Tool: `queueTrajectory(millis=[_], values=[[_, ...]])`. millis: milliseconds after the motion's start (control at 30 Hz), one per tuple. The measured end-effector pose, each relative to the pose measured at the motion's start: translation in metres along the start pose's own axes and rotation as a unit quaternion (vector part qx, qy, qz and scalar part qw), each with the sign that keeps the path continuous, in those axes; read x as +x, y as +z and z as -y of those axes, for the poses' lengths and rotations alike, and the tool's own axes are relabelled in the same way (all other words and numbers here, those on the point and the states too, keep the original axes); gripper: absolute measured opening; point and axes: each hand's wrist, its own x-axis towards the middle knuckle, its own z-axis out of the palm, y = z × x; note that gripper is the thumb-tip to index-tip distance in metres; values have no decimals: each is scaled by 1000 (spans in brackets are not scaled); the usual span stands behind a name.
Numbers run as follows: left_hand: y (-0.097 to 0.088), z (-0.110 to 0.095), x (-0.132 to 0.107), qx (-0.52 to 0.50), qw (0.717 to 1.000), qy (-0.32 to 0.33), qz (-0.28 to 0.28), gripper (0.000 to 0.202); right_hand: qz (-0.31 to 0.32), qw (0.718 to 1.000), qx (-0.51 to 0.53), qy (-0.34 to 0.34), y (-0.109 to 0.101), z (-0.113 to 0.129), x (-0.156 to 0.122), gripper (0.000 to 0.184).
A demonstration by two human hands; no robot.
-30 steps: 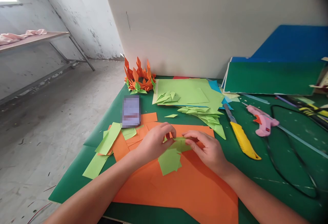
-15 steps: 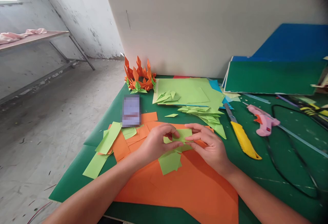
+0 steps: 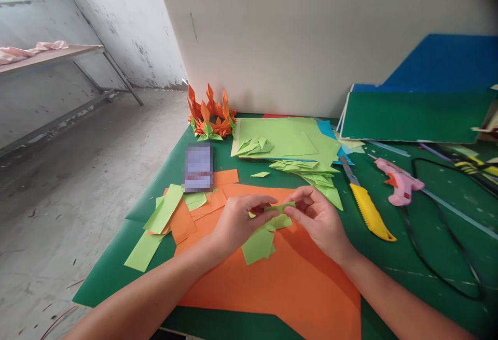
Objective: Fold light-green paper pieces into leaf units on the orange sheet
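My left hand (image 3: 238, 222) and my right hand (image 3: 319, 220) meet over a large orange paper sheet (image 3: 288, 283). Both pinch one small light-green paper piece (image 3: 279, 208), held just above the sheet and folded to a narrow strip. Under it lie a few loose green paper squares (image 3: 257, 244). The fingers of both hands are closed on the piece, the left at its left end, the right at its right end.
A green mat (image 3: 408, 257) covers the table. An orange and green folded paper crown (image 3: 210, 114) stands at the back. A stack of green sheets (image 3: 288, 140), a yellow utility knife (image 3: 368, 208), a pink glue gun (image 3: 399, 184), a phone (image 3: 198, 167) and green scraps (image 3: 163, 215) lie around.
The green piece has been folded narrower and lifted slightly off the orange sheet. My right hand's fingers have curled in closer to it.
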Motion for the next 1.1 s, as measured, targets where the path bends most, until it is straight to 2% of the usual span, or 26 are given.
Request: queueTrajectory(millis=[300,600,767,833,967,1100], values=[[0,1,2,-35,998,-52,11,10,5,999,-30,-13,0,-2,-1,19],[0,1,2,-27,998,-45,16,9,-7,998,-57,12,-1,1,-2,15],[-2,4,5,-2,999,-21,44,11,-7,996,-86,9,-1,2,-2,15],[-3,7,7,0,998,-39,48,10,-8,994,-111,3,-1,2,-1,15],[-3,9,8,-33,990,-103,90,7,1,989,-147,-1,-3,-1,0,15],[-3,8,8,-41,988,-99,111,4,10,987,-162,16,-4,-5,2,17]])
